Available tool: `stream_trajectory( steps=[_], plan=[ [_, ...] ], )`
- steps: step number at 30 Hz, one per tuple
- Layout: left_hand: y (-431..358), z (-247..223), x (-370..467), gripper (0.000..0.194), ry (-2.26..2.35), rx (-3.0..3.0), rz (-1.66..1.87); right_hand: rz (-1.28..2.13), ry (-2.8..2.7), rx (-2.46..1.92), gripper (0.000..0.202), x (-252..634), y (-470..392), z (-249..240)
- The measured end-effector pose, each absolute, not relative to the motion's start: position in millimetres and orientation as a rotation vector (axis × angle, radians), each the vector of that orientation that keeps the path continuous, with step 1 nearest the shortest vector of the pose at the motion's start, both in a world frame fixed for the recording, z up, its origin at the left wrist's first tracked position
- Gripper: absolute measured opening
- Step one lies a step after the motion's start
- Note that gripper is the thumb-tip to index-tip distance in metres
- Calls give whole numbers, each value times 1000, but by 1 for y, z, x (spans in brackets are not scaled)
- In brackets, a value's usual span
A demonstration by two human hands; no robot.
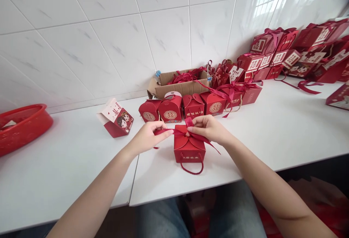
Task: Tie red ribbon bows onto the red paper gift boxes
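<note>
While left grip (149,136) and right grip (211,128) pinch ribbon (180,133) | red box (189,147) below, between them

Single head-worn view, looking forward and down over a white table (81,165) from its near edge. It is close: forearms (92,194) rise from the lower corners to the left hand (148,136) and right hand (209,127) around the centre. Thighs (160,216) show at the bottom; the tiled wall (114,38) spans the top.
</note>
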State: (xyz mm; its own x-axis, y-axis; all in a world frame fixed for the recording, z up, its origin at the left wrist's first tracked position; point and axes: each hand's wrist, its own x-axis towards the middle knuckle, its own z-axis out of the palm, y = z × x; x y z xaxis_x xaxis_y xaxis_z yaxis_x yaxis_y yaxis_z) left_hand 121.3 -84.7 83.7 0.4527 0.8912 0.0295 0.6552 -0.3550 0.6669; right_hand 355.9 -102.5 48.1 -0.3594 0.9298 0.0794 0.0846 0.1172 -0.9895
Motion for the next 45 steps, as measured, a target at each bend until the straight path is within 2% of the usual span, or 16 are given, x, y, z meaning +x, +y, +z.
stream_trajectory(
  steps=[4, 9, 13, 18, 21, 24, 27, 31, 34, 36, 38, 41, 45],
  plan=[
    [-96, 117, 129, 12, 1202, 2497, 567, 1226, -1596, -1088, 19, 350, -110, 51],
    [-91, 147, 163, 20, 855, 2901, 343, 1063, -1689, -1085, 17, 345, -110, 48],
    [-67, 150, 189, 18, 814, 2874, 201, 966, -1761, -1077, 15, 346, -107, 45],
    [-47, 139, 193, 12, 900, 2722, 237, 975, -1754, -1039, 21, 346, -109, 46],
    [-45, 128, 191, 23, 846, 2633, 332, 967, -1718, -1063, 27, 344, -109, 46],
    [-46, 115, 188, 32, 1044, 2801, 736, 976, -1681, -1025, 27, 342, -108, 45],
    [-55, 102, 180, 11, 1282, 2780, 1196, 1007, -1642, -1039, 28, 342, -107, 44],
    [-71, 86, 165, 25, 1152, 2389, 994, 998, -1661, -1039, 31, 342, -107, 44],
    [-74, 74, 159, 20, 1037, 2149, 884, 1056, -1649, -1010, 28, 342, -108, 43],
    [-72, 66, 157, 17, 966, 2036, 930, 1130, -1568, -998, 21, 341, -107, 41],
    [-70, 60, 156, 16, 907, 1938, 989, 1175, -1462, -969, 23, 340, -107, 39],
    [-72, 53, 155, 17, 848, 1840, 987, 1156, -1407, -915, 31, 339, -107, 35],
    [-79, 47, 156, 13, 855, 1917, 997, 1084, -1477, -921, 21, 339, -108, 33]
  ],
)
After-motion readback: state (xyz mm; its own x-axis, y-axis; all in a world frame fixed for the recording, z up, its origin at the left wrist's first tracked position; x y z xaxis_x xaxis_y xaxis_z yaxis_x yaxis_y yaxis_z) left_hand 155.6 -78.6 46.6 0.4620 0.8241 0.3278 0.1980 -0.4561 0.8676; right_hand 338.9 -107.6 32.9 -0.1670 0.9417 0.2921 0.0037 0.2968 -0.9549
